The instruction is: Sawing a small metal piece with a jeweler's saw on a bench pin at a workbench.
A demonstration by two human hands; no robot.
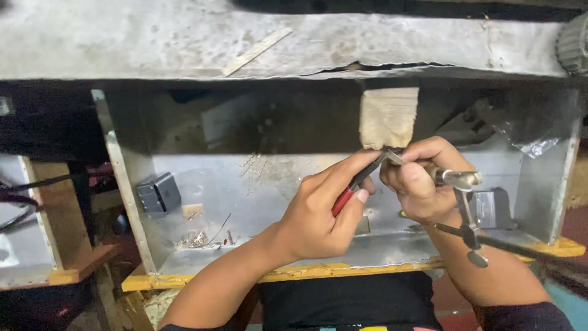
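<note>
While I am working over the metal tray, these are the things I am watching.

Left hand: I am closing it around red-handled pliers, whose tip is meeting the small piece just under the wooden block.

Right hand: I am wrapping it tightly around a metal tool, with a jointed metal arm hanging below my wrist.

Small piece: I am pinching it between the two tools; it is too small to make out.

Slip risk: I am squeezing close to my own fingertips, so a slipping tip could nick them.

Drop risk: if my grip is loosening, the piece is likely falling among the scraps on the tray floor.

Snag risk: the dangling arm could be catching the yellow front edge.
</note>
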